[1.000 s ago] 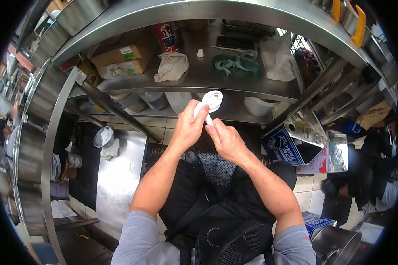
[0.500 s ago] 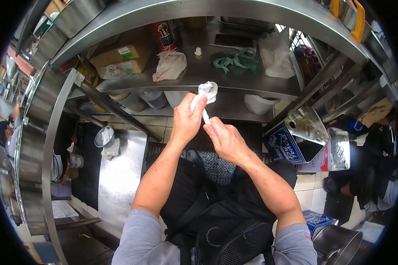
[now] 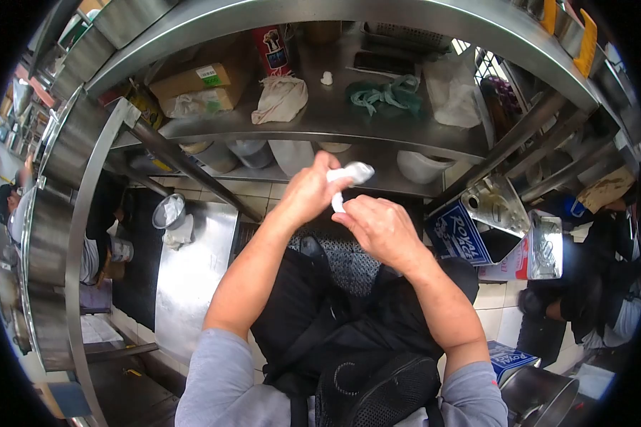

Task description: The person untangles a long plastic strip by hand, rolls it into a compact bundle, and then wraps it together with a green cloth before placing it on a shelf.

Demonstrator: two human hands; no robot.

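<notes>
White bag (image 3: pixel 352 173), judged thin, soft and light, is pinched at its twisted ends by the left hand (image 3: pixel 308 193) and right hand (image 3: pixel 381 231).

One camera, worn on the person's head, faces forward and steeply down through a fisheye lens; the left hand (image 3: pixel 308 193) and right hand (image 3: pixel 382 229) sit close beneath it, the steel shelf (image 3: pixel 320 119) just beyond.

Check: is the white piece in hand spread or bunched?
Bunched: the white piece is a narrow crumpled strip between left hand and right hand.
</notes>
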